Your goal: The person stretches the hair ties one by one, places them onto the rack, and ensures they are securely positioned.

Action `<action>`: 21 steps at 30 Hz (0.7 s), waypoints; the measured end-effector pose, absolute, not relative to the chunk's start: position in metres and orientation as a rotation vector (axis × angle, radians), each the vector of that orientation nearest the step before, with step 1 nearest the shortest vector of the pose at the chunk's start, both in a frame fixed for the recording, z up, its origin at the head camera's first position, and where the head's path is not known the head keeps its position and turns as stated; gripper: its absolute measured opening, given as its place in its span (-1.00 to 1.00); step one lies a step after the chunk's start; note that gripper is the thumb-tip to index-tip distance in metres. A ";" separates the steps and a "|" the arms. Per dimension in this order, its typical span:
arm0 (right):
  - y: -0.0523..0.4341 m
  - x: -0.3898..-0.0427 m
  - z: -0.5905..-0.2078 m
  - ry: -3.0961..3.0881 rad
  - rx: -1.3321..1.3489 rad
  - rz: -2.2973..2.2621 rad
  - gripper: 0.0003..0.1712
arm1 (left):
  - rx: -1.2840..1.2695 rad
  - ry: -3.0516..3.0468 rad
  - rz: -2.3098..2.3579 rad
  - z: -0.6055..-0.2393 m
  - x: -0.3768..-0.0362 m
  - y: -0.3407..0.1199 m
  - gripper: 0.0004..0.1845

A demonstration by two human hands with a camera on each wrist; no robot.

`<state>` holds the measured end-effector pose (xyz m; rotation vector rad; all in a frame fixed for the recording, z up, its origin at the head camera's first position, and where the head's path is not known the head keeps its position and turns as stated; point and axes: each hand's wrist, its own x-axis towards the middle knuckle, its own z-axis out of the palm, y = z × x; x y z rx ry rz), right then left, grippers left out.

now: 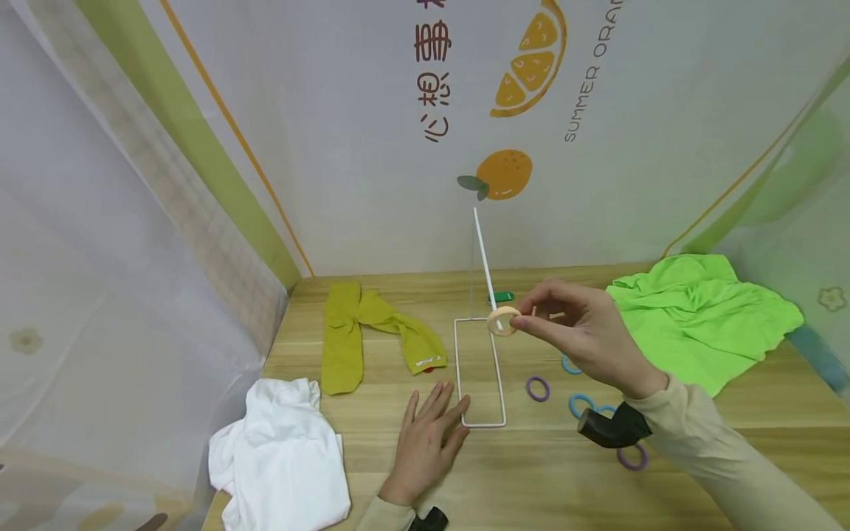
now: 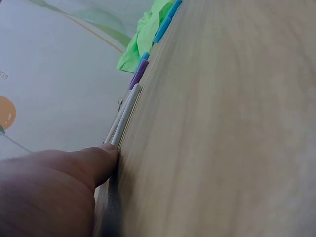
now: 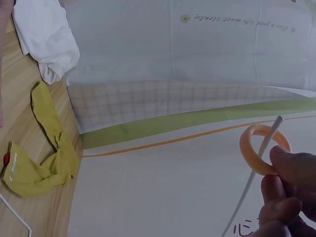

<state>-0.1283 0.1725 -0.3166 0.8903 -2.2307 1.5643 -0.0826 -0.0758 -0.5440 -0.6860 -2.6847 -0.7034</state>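
One white wire stand (image 1: 484, 252) has an outspread left hand (image 1: 428, 442) touching its near-left corner, seemingly steadying it; at its raised tip, around or beside unclear, a right hand (image 1: 587, 332) pinches a peach-coloured ring (image 3: 246, 148) rim-first, apparently leaving the hole clear.

Lighting the pale wood-grain tabletop (image 1: 531, 472) evenly, lower half of the head view. Looking dim and greyish in both wrist views. Blurring the bare left hand (image 2: 54, 190), lower left of its view; casting a dark shadow (image 2: 112, 215) beside it.
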 end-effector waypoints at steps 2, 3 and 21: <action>0.173 -0.130 -0.318 -2.242 0.880 1.560 -0.75 | -0.688 -2.685 -0.703 -0.544 -0.083 -0.076 -0.52; 0.173 -0.130 -0.318 -2.247 0.875 1.557 -0.75 | -0.687 -2.687 -0.705 -0.544 -0.083 -0.076 -0.52; 0.173 -0.151 -0.325 -2.305 0.784 1.582 -0.88 | -0.678 -2.712 -0.698 -0.542 -0.083 -0.074 -0.53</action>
